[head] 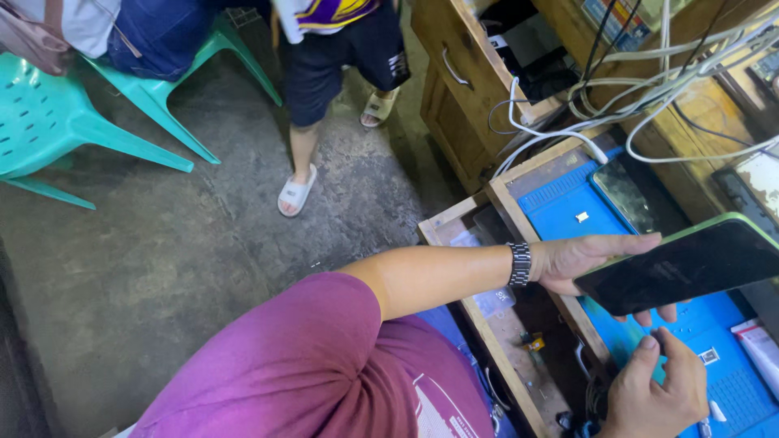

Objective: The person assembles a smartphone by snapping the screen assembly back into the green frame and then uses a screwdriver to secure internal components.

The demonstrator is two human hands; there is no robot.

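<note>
Both hands work over the blue mat (560, 212) on the tabletop (690, 105). Left hand (586, 261) cradles a green-edged phone (683, 265), screen up, tilted. Right hand (654, 391), fingers curled, thumb raised, sits just beneath its near edge. Steadying the phone flat looks wise.

Left hand (580, 261) holds green-edged phone (686, 264) above blue mat (568, 203) on counter (507, 207); right hand (657, 389) just below it, thumb up. Second phone (625, 193) lies on mat.
</note>
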